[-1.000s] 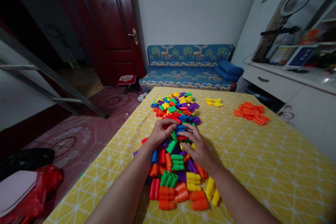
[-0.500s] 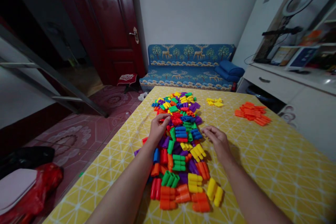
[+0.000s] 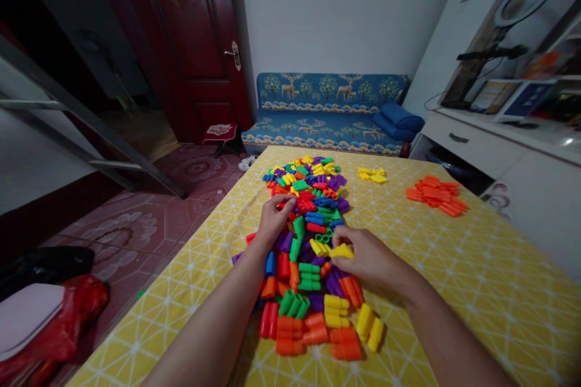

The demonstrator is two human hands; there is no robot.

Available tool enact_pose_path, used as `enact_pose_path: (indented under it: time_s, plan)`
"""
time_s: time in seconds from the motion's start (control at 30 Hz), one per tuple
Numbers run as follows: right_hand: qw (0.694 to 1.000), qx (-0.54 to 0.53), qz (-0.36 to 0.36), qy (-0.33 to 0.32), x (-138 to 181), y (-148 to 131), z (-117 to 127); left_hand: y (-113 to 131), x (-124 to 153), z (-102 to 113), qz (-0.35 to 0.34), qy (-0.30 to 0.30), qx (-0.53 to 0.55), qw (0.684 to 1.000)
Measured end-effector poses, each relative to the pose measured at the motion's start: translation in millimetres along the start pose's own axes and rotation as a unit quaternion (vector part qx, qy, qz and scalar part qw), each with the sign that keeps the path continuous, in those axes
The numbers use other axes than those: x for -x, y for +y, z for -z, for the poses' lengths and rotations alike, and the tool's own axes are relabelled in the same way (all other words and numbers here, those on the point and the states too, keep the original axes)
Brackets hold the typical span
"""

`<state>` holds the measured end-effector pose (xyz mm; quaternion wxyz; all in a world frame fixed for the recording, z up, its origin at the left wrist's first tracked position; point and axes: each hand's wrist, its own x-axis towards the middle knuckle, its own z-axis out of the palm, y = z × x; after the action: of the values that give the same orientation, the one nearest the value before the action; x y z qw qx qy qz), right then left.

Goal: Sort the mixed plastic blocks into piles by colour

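A long heap of plastic tube-shaped building pieces (image 3: pixel 313 201) in red, orange, yellow, green, blue and purple runs down the table. My right hand (image 3: pixel 365 254) is closed on a yellow building piece (image 3: pixel 342 251) at the heap's right side; its fingers cover part of the piece. Over the left side of the heap, my left hand (image 3: pixel 273 217) has thumb and fingertips drawn together beside red pieces. Whether anything sits between those fingers is hidden. Nearest me lie orange pieces (image 3: pixel 289 336) and a yellow pair (image 3: pixel 370 327).
A small yellow group (image 3: pixel 372 175) and a larger orange pile (image 3: pixel 436 195) lie apart on the right of the yellow patterned tablecloth (image 3: pixel 472 290). Beyond the table's far edge stands a blue sofa (image 3: pixel 313 127). A white cabinet (image 3: pixel 512 175) borders the right side.
My right hand has moved left and slightly down into the heap and closed on a yellow piece. My left hand has hardly moved.
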<state>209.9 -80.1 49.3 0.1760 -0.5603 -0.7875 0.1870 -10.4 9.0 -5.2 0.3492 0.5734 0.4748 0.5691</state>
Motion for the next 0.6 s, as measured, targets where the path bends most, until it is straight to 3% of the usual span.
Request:
enact_pose_path:
  time_s: [0.33, 0.6]
  plan:
    - [0.997, 0.050, 0.033, 0.046, 1, -14, -21, 1, 0, -1, 0.005, 0.002, 0.001, 1.000]
    - [0.994, 0.043, 0.003, 0.100, -5, -19, -48, 2, 0, 0, 0.002, 0.002, -0.006, 1.000]
